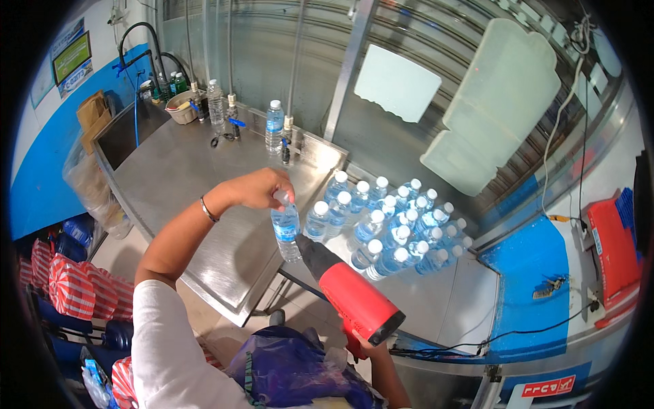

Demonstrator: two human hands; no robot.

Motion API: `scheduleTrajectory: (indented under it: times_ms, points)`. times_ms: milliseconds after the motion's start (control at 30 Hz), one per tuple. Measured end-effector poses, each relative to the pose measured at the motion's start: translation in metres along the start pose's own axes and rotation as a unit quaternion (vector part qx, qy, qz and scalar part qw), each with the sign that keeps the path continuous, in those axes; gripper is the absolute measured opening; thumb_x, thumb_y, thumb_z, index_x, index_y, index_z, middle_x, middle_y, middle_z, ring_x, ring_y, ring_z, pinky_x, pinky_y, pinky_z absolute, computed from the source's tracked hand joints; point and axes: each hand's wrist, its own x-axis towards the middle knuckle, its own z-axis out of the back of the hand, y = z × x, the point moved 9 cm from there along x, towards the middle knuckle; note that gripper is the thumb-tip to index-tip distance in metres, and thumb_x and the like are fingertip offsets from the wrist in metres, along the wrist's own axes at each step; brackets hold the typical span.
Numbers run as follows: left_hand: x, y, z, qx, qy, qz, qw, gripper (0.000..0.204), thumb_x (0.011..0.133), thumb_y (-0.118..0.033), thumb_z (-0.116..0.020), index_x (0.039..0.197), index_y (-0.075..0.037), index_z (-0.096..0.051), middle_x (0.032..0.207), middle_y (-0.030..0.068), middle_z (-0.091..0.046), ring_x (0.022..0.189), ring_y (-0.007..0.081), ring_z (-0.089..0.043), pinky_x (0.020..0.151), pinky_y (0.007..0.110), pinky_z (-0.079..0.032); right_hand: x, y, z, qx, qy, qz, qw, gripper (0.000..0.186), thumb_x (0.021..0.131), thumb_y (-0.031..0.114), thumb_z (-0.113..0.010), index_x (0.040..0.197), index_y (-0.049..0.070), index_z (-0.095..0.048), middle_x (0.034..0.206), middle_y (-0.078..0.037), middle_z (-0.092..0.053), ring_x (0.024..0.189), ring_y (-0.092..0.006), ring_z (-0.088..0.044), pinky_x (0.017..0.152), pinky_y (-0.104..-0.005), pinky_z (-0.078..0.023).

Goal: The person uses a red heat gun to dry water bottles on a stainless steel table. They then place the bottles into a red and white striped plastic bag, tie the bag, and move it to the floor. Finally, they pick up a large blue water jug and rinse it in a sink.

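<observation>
The right hand (368, 344) is mostly hidden behind the body of the red heat gun (357, 300); the fingers that show are curled round its handle, and the full grip cannot be made out. The left hand (262, 187) is nearly closed, its fingertips pinching a clear, blue-labelled water bottle (286, 228) at the cap, which they partly cover. Whether the bottle's base touches the steel table (204, 218) or hangs above it is unclear, as is whether the black nozzle (315, 255) meets the plastic or only overlaps it. The bottle stands almost upright directly beneath the left hand, at the table's right edge toward the near corner, and lies ahead and to the left of the right hand. Beyond that edge, capped water bottles (395, 235) crowd a white surface (470, 293), the rear ones too overlapped to count. Another labelled bottle (274, 126) stands near the steel table's back edge. Red-striped bags (88, 286) at the far left are cut off by the dark rim.
</observation>
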Motion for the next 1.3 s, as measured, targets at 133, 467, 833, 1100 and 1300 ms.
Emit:
scheduleTrajectory:
  times_ms: [133,467,833,1100,1300]
  points:
    - [0.027,-0.035,-0.041,0.075,-0.008,-0.022,0.997,0.029,0.068,-0.022,-0.08,0.089,-0.005,-0.07,0.085,0.013,-0.065,0.073,0.03,-0.064,0.067,0.038,-0.05,-0.04,-0.015,0.029,-0.024,-0.084,-0.048,0.995,0.023,0.082,0.014,-0.063,0.104,0.006,-0.064,0.093,-0.01,-0.068,0.087,-0.0253,-0.065,0.077,-0.038,-0.051]
    - [0.1,-0.049,-0.115,0.246,-0.114,0.172,0.947,0.038,0.074,-0.036,-0.071,0.075,0.002,-0.069,0.079,0.0233,-0.067,0.077,0.0367,-0.068,0.071,0.042,-0.055,-0.073,-0.018,0.041,-0.331,-0.085,0.093,0.935,0.041,0.078,0.022,-0.068,0.116,0.01,-0.062,0.112,-0.01,-0.066,0.1,-0.0275,-0.063,0.088,-0.0408,-0.048]
    - [0.068,-0.08,-0.06,0.235,-0.206,0.248,0.917,0.041,0.086,-0.038,-0.062,0.086,0.003,-0.069,0.078,0.0239,-0.066,0.078,0.0379,-0.066,0.072,0.043,-0.054,-0.058,0.015,0.043,-0.148,-0.118,0.086,0.978,0.068,0.07,0.029,-0.08,0.13,0.009,-0.054,0.115,-0.014,-0.066,0.103,-0.0233,-0.066,0.089,-0.0341,-0.051]
    - [-0.081,-0.072,-0.031,-0.008,-0.374,0.301,0.877,0.027,0.086,-0.023,-0.06,0.091,0.002,-0.068,0.07,0.0169,-0.068,0.058,0.0249,-0.065,0.059,0.036,-0.051,-0.034,0.019,0.029,-0.095,-0.042,0.065,0.992,0.074,0.071,0.028,-0.078,0.136,0.013,-0.049,0.122,-0.015,-0.062,0.109,-0.0306,-0.063,0.092,-0.0369,-0.049]
    - [-0.132,-0.029,-0.076,-0.127,-0.383,0.369,0.837,0.022,0.089,-0.017,-0.058,0.095,0.002,-0.068,0.068,0.009,-0.068,0.05,0.0103,-0.058,0.046,0.025,-0.046,-0.037,0.024,0.034,-0.183,-0.056,0.074,0.979,0.079,0.07,0.026,-0.078,0.14,0.011,-0.044,0.12,-0.017,-0.062,0.107,-0.0357,-0.062,0.092,-0.0406,-0.049]
